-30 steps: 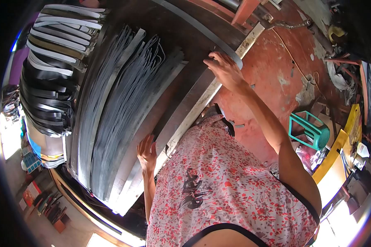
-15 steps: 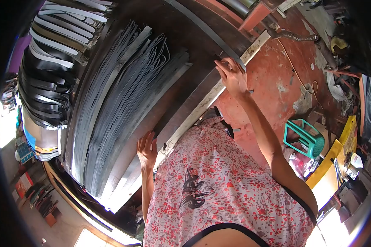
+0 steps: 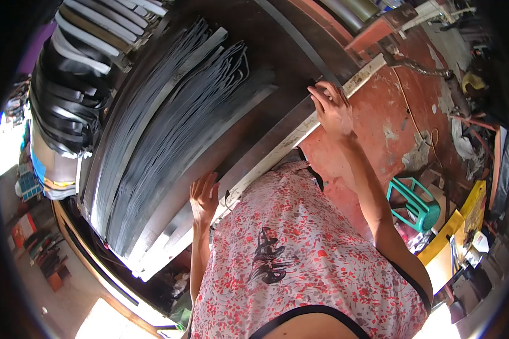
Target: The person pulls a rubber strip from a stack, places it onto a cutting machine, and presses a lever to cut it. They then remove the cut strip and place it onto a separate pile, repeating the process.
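Fingers: the right hand (image 3: 332, 110) curls its fingers over the far end of the long flat bar (image 3: 260, 148); the left hand (image 3: 203, 199) presses on the near end, fingers apart.
Bar: lies along the table's pale edge (image 3: 300, 131), beside the gray strips (image 3: 169, 130).
Why: one hand at each end probably keeps it steady.

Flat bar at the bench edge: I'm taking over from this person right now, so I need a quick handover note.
Left hand: open, palm flat on the flat bar near its close end.
Right hand: fingers curled at the bar's far end, beside the thin dark strip; grip unclear.
Bar lies along the pale bench rail; pile of grey strips beside it.
Done: bar flat on the bench, a hand at each end. Left: probably lifting or shifting it; not yet raised.
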### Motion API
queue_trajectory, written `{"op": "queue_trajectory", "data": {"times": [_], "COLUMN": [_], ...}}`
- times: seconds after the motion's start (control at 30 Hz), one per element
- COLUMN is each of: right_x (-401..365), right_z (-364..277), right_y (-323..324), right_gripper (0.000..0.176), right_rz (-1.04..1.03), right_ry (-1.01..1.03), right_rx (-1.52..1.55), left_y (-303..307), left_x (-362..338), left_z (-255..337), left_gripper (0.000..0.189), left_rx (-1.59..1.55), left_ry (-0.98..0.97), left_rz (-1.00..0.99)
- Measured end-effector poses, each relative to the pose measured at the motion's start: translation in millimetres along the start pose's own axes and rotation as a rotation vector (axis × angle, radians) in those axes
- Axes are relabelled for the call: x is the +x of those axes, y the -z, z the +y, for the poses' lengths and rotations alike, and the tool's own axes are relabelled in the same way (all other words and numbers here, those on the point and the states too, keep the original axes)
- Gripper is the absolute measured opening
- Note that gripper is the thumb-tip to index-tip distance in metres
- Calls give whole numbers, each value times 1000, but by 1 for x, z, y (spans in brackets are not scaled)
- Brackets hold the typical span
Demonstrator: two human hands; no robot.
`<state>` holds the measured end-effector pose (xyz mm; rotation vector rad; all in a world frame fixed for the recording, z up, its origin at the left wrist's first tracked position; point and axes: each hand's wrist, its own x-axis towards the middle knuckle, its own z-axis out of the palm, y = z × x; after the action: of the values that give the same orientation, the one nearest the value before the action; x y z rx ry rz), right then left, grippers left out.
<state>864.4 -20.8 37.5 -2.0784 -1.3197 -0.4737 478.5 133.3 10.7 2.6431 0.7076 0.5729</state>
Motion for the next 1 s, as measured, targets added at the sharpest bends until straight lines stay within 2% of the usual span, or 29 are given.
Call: {"op": "queue_trajectory", "data": {"times": [0.1, 0.3, 0.37, 0.4, 0.5, 0.53, 0.6, 0.63, 0.7, 0.83, 0.9, 1.0], "right_x": [18, 64, 76, 75, 57, 50, 38, 37, 41, 58, 67, 76], "right_z": [-17, -43, -59, -68, -86, -86, -84, -82, -85, -102, -112, -119], "right_y": [8, -14, -19, -21, -29, -34, -42, -43, -48, -61, -68, -66], "right_gripper": [23, 15, 12, 12, 28, 28, 40, 47, 44, 35, 28, 28], "right_rz": [-80, -111, -242, -374, -690, -715, -739, -820, -771, -769, -766, -894], "right_ry": [97, 92, 192, 246, 373, 395, 479, 442, 494, 589, 666, 605], "right_rx": [131, 310, 352, 411, 462, 483, 351, 345, 312, 448, 490, 475], "left_y": [2, -2, -3, -1, -1, -1, -1, 0, 2, 4, 3, 4], "left_x": [4, 8, 8, 8, 8, 7, 9, 10, 11, 11, 10, 7], "left_z": [7, 11, 12, 11, 11, 13, 15, 17, 17, 17, 16, 19], "left_gripper": [38, 39, 38, 37, 35, 35, 34, 34, 34, 33, 40, 54], "left_rx": [-12, 23, 24, 24, 26, 33, 8, 8, 0, 4, -14, 8], "left_ry": [25, -12, -9, -21, -12, 27, 24, 50, 16, 1, 17, 42], "left_rz": [-16, -17, 4, 12, 14, 15, 22, 28, 47, 78, 82, 142]}}
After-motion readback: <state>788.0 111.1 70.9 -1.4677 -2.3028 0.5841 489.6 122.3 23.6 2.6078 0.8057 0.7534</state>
